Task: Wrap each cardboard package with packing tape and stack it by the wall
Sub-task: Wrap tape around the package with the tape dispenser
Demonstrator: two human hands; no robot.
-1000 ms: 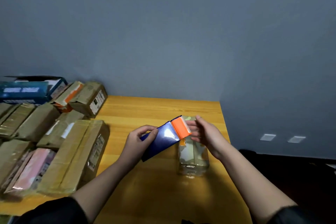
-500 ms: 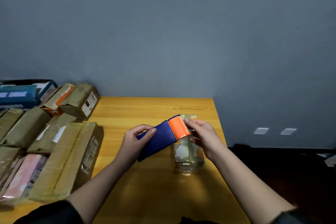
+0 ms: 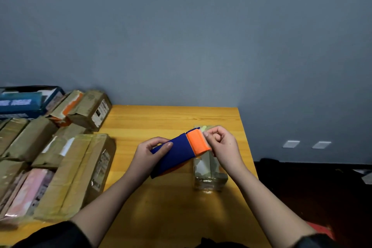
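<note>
Partly hidden: small package (image 3: 209, 175) on the wooden table (image 3: 161, 119), behind both hands; its top is unclear.
Cut off: taped packages (image 3: 76, 169) at the left edge.
Left hand (image 3: 150, 153): wrapped around the blue tape dispenser (image 3: 173, 154).
Right hand (image 3: 223, 145): fingers curled at the dispenser's orange end; tape between them cannot be made out.

From my remote seat, bare orange-brown wooden tabletop (image 3: 161, 119) lies open between the grey wall (image 3: 181, 36) and both hands, and again in front near the forearms. A crowd of tape-wrapped brown cardboard packages (image 3: 66, 167) blocks the whole left side. My left hand (image 3: 150, 153) and right hand (image 3: 223, 143), the blue-and-orange tape dispenser (image 3: 179, 151) and the small tape-wrapped package (image 3: 209, 175) beneath fill the right middle.
</note>
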